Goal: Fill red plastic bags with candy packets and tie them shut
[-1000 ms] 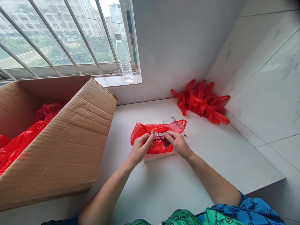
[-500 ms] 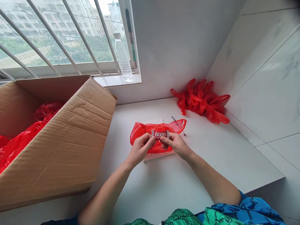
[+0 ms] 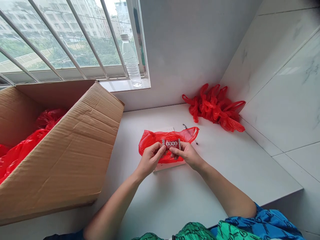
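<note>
Between my two hands is a small dark red wrapped packet [image 3: 171, 143] with white characters and dotted ends, perhaps a sweet. My left hand [image 3: 151, 155] pinches its left end between thumb and fingers. The right end is gripped the same way by my right hand [image 3: 188, 153]. Under the hands a thin red plastic bag [image 3: 150, 139] lies spread out, one handle loop reaching to the right. Beneath that bag, a pale flat pad or box [image 3: 170, 166] shows along its edges; the rest of it is covered.
A large open cardboard box [image 3: 82, 143] holding red plastic bags [image 3: 30, 143] stands on the left. More red bags [image 3: 216, 108] are heaped at the back right. A pen [image 3: 185, 126] pokes out behind the spread bag. On the windowsill stands a clear bottle [image 3: 131, 63].
My right thumb has shifted slightly down, so more of the packet's printed face shows. Both hands keep their hold in nearly the same place.
</note>
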A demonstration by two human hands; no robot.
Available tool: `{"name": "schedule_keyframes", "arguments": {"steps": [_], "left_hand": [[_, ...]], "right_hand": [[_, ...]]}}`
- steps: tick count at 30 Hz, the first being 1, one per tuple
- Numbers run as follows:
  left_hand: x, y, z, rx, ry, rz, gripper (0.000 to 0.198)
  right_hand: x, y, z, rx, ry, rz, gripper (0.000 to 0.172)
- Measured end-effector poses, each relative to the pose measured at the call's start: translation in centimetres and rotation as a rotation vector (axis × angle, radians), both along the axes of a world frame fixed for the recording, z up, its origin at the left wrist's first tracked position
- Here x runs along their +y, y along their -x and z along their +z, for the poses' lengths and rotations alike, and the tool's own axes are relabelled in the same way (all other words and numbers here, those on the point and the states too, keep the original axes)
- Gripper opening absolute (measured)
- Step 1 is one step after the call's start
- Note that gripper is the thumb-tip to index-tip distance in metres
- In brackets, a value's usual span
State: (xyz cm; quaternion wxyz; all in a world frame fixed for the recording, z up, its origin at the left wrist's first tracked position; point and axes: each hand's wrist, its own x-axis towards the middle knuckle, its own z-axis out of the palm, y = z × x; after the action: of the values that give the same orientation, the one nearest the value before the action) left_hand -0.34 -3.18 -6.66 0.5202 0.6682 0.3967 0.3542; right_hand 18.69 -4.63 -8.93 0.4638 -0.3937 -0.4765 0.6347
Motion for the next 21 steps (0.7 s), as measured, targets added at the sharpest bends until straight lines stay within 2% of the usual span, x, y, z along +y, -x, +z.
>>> {"name": "schedule_keyframes", "arguments": {"steps": [11,16,21], "left_hand": [[0.3,0.25,0.17,-0.008,0.025,0.002,0.038],[0.64,0.43,0.45,-0.016,-0.013,0.061,0.041],[0.67,0.56,0.14,-0.018,-0.015,0.087,0.034]], "right_hand": [[0.14,-0.32,-0.07,-0.012,0.004,0.032,0.034],[0.15,-0.42,-0.01,-0.024,0.024,0.041,0.035],[0.16,-0.33,-0.09,-0.041,0.005,0.053,0.039]]}}
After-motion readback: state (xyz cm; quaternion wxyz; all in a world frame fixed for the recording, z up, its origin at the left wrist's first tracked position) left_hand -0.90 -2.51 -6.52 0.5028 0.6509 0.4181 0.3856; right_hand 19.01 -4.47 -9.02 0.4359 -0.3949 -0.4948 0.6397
